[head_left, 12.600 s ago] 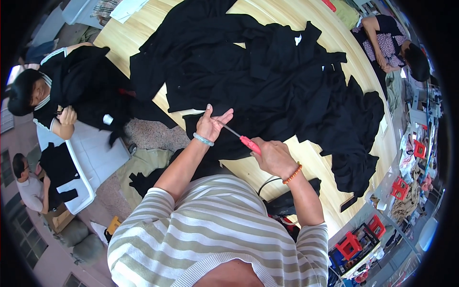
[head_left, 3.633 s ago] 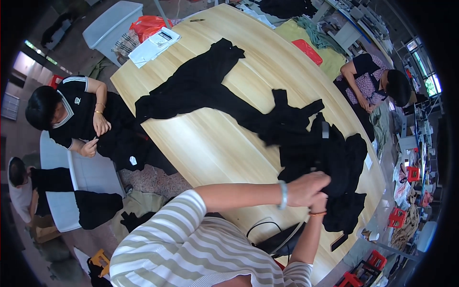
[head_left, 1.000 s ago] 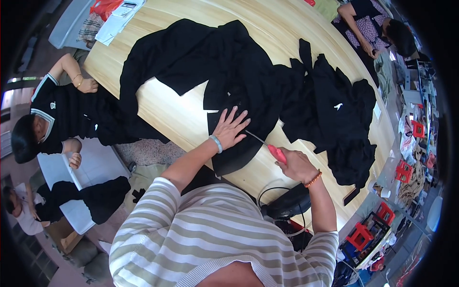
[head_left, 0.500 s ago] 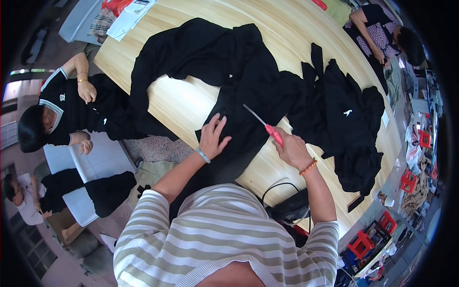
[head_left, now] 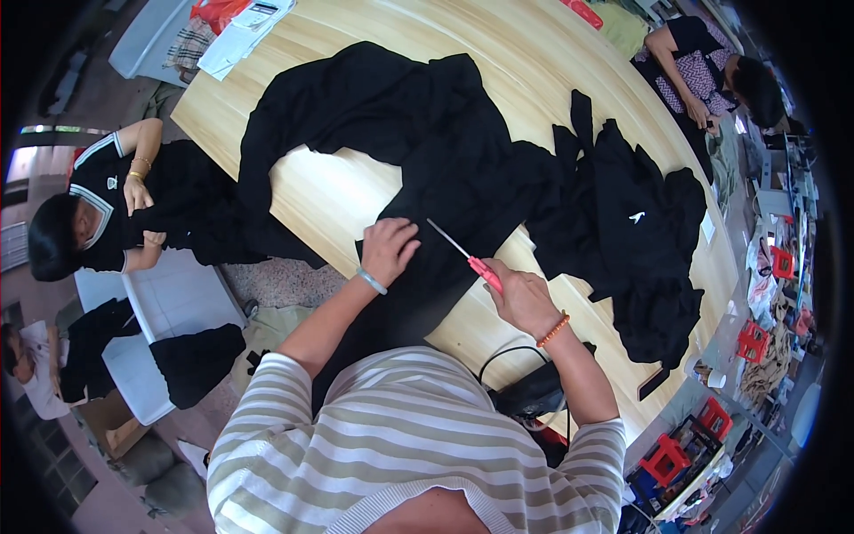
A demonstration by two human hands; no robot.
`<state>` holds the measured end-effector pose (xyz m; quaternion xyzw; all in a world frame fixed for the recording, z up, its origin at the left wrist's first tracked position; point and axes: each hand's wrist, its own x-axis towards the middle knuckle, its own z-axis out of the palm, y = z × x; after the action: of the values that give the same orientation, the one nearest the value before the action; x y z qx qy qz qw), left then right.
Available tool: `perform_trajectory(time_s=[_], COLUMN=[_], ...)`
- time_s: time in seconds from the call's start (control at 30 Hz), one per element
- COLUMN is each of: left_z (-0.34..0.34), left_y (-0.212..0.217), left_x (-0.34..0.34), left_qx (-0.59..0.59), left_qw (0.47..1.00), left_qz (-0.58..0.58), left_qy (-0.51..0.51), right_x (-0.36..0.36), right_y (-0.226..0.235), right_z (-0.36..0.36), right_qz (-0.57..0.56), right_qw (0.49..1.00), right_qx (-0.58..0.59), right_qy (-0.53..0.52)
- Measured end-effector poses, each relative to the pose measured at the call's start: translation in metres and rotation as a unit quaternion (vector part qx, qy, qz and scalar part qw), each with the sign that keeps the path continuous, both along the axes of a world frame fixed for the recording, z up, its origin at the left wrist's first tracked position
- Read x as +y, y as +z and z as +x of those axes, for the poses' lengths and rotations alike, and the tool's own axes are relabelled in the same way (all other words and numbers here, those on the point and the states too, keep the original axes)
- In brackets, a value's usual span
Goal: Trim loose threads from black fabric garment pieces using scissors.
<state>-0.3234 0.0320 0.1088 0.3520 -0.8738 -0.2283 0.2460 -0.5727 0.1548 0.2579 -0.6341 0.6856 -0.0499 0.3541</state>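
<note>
A black garment (head_left: 445, 151) lies spread and rumpled over the table, its near part running down to my body. My left hand (head_left: 389, 249) is on the cloth near its left edge. The fingers are bent and drawn together on the fabric, and the exact pinch is partly hidden. A slim, pointed metal tool with a pink-red handle (head_left: 485, 272) is in my right hand (head_left: 527, 307). Its handle is wrapped in my fingers, and the thin tip points far left, just above the cloth and to the right of my left hand.
More black cloth (head_left: 636, 240) with a small white mark is heaped on the right of the wooden table (head_left: 329, 191). A phone (head_left: 654, 384) lies at the right edge. A black bag-like object (head_left: 531, 392) sits near my right arm. Co-workers are left and far right.
My left fingers have gone from spread to bent together on the cloth. The tool in my right hand has come left, nearer to that hand. The person at left has brought both hands together.
</note>
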Motion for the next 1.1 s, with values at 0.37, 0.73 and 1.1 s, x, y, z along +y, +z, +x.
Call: perform_trajectory(time_s=[0.37,0.73,1.1], left_z=[-0.009,0.016,0.015], left_y=[-0.003,-0.032,-0.024], left_x=[-0.031,-0.016,-0.01], left_qx=[-0.03,-0.092,-0.113], left_qw=[0.997,0.987,0.993], left_qz=[-0.008,-0.11,-0.01], left_qy=[0.078,-0.069,0.008], right_x=[-0.017,-0.015,0.005], right_y=[0.002,0.011,0.004], right_z=[0.006,0.014,0.027], right_qz=[0.014,0.053,0.069], right_qw=[1.0,0.998,0.995], right_qx=[0.002,-0.018,-0.056], right_qy=[-0.023,0.012,0.047])
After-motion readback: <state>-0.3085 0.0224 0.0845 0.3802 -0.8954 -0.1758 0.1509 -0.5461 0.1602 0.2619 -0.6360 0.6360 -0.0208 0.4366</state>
